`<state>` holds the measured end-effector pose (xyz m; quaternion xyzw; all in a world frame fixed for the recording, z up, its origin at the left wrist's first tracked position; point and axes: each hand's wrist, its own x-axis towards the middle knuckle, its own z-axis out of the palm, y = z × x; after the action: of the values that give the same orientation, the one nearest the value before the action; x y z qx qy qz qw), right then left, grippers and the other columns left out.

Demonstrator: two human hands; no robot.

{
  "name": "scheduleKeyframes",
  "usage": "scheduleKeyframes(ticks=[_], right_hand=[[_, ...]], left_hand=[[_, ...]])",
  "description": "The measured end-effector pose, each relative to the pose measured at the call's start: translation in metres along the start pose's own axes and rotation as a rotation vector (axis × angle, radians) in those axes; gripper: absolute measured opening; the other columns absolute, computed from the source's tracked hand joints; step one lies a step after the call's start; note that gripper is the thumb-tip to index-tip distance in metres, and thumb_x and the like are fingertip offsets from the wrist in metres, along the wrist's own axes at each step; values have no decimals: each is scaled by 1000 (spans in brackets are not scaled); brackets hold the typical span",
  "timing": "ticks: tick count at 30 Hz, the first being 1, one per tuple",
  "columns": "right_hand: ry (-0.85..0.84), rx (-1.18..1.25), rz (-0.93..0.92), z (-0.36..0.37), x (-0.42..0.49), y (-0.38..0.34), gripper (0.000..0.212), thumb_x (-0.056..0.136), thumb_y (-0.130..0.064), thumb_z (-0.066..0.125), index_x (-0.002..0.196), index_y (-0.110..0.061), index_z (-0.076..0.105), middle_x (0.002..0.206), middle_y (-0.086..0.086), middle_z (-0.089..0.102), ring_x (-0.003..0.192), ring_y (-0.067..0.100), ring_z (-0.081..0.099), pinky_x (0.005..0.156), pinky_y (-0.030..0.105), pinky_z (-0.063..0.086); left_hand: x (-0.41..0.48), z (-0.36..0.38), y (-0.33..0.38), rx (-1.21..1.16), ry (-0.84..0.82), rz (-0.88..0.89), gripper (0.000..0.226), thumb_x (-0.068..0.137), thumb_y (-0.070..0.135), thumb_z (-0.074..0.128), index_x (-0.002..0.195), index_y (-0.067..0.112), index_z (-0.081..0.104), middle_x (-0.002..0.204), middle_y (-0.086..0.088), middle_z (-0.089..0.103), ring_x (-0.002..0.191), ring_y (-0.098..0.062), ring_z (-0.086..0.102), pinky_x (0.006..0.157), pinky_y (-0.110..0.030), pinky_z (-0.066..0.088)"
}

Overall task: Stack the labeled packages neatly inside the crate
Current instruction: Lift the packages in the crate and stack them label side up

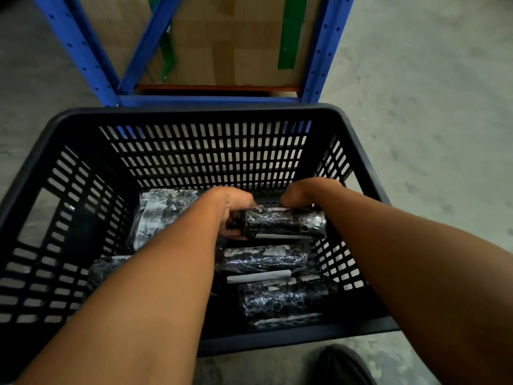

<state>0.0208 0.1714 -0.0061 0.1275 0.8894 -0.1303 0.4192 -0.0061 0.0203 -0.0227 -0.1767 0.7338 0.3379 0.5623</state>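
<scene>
Both arms reaching down into a dark slotted plastic crate (194,115) set on a concrete floor (430,93). Left hand (231,209) curled closed around the left end of a black, plastic-wrapped package (286,222), thumb side wrapped over its end. Right hand (308,194) at the far right end of the same package, fingers bent down behind it and mostly hidden; cannot tell how firm the hold is. Held package lying crosswise near the crate's far wall, a white label strip along its near edge, print too small to read. Just beneath, a second package (262,259) and a third package (286,300) in a row toward the near wall, each with a pale label strip, unreadable. To the left, a larger wrapped bundle (163,209) with white patches, partly under the left forearm. Beyond the crate, a blue steel rack (322,51) and a cardboard box (227,37) with green tape (291,31). No legible writing or brand anywhere.
</scene>
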Motion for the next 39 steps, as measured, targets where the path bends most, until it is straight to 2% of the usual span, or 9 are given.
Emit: scheduleKeyframes(ticks=[5,10,16,22,26,29,31,35,39], right_hand=[[-154,351,83,-7,-7,-6,41,98,-50,42,92,-11,54,82,7,58,70,19,55,75,34,47],[-190,619,69,-8,1,0,43,81,-53,67,92,-13,55,82,6,61,72,21,57,70,31,50],[-147,810,48,-5,-16,5,35,81,-37,75,92,-9,56,81,6,54,72,19,51,69,34,49],[-136,943,-47,-16,-36,13,41,75,-16,80,109,-6,61,97,9,61,86,25,60,75,39,55],[-87,895,-184,-25,-42,18,48,69,-9,83,112,-12,62,110,11,66,98,29,64,73,42,58],[-31,970,-265,-28,-41,18,76,47,-5,93,116,-16,62,123,10,66,113,35,62,79,48,58],[-13,1049,-343,-30,-39,14,69,54,3,89,114,-16,64,122,12,68,116,36,62,87,51,57],[-138,1366,-593,-23,-45,23,61,75,27,36,121,-5,62,125,21,66,115,35,64,96,45,54],[-138,1665,-564,-14,-49,22,38,79,7,42,110,-4,61,114,21,66,94,32,69,76,41,63]], left_hand=[[-12,-23,-13,-145,82,142,45,84,27,73,119,3,59,116,-14,68,102,-28,65,94,-41,52],[-37,-35,-23,-285,106,300,45,85,5,70,126,-4,53,87,-14,70,78,-27,67,70,-42,57],[-49,-36,-25,-297,105,383,48,85,-5,65,130,-5,47,89,-16,66,77,-26,64,64,-36,55],[-54,-47,-29,-517,90,427,39,81,-13,61,119,-1,56,124,-19,60,110,-31,59,97,-56,47],[-57,-64,-37,-745,-50,403,26,86,23,48,105,9,58,141,-22,46,130,-46,40,103,-78,13],[-62,-73,-39,-686,-133,262,81,82,72,42,137,12,48,159,-22,17,141,-57,9,92,-82,26],[-70,-69,-36,-637,-201,233,95,75,80,49,138,9,48,150,-26,31,135,-65,11,96,-68,43],[-75,-73,-33,-786,-160,343,52,81,42,65,118,5,62,133,-25,51,117,-52,46,81,-49,59],[-78,-69,-40,-713,-85,552,16,78,9,57,93,11,57,102,-18,60,86,-30,63,68,-39,55]])
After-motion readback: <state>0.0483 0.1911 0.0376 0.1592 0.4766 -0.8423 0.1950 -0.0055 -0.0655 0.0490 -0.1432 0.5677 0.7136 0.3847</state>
